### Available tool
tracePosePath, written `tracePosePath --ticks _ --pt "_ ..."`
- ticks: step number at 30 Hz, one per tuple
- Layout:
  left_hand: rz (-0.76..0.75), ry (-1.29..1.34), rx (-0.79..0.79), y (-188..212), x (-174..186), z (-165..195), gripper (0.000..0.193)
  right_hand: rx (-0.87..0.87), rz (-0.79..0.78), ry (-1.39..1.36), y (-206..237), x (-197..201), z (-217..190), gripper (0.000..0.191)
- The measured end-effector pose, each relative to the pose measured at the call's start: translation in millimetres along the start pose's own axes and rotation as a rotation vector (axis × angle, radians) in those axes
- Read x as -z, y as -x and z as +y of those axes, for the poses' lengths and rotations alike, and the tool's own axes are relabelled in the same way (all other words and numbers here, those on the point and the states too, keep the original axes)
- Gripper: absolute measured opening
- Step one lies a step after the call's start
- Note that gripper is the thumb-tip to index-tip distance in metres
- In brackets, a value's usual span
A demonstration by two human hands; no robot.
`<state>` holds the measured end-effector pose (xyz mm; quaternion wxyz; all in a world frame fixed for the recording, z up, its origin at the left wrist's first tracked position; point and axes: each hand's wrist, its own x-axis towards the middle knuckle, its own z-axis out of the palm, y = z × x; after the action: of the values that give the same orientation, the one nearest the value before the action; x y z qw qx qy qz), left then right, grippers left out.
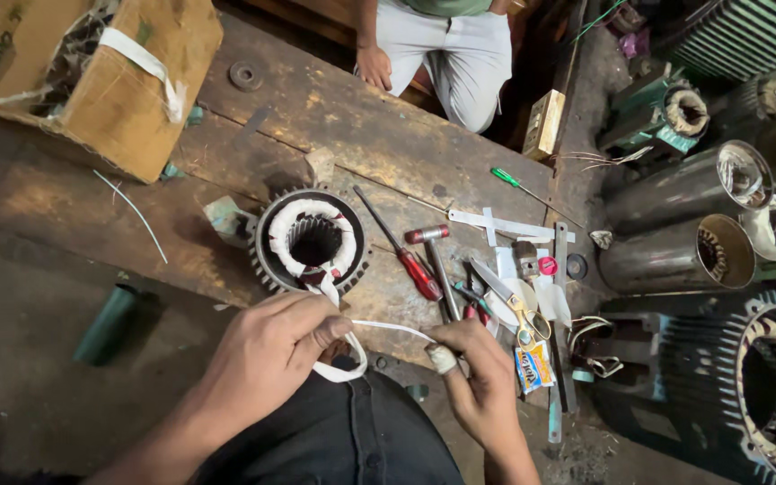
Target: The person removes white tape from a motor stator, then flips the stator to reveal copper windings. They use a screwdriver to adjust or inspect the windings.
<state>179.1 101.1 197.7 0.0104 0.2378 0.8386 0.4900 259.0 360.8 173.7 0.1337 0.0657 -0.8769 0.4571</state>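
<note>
A finned motor stator (313, 241) stands on the wooden bench, its coil ends wrapped in white tape. A white tape strip (386, 329) runs from the stator toward me. My left hand (267, 355) pinches this tape just below the stator, with a loop hanging under the fingers. My right hand (478, 377) holds the other end of the strip, pulled out to the right; one finger is bandaged.
A red-handled screwdriver (406, 256), a hammer (435, 256), yellow-handled scissors (515, 305) and paper strips lie right of the stator. A cardboard box (127, 85) sits far left. Metal motor housings (684, 256) crowd the right. Another person (446, 45) sits beyond the bench.
</note>
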Motion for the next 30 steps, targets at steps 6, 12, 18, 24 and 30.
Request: tracePosePath --ticks 6,12,18,24,30 --pt "-0.206 1.078 0.422 5 -28 -14 0.020 -0.274 0.235 -0.505 24 4 35 0.013" --pt "-0.058 0.644 0.221 -2 -89 -12 0.021 -0.452 0.184 -0.926 34 -15 40 0.017" --pt "-0.030 0.427 0.128 1 -93 11 0.017 -0.491 0.085 -0.814 37 -29 33 0.016" --pt "-0.040 0.308 0.052 2 -84 23 0.015 -0.510 0.050 -0.746 46 -22 36 0.014" --pt "0.045 0.254 0.028 14 -101 23 0.016 -0.367 0.151 -0.915 52 -25 30 0.013"
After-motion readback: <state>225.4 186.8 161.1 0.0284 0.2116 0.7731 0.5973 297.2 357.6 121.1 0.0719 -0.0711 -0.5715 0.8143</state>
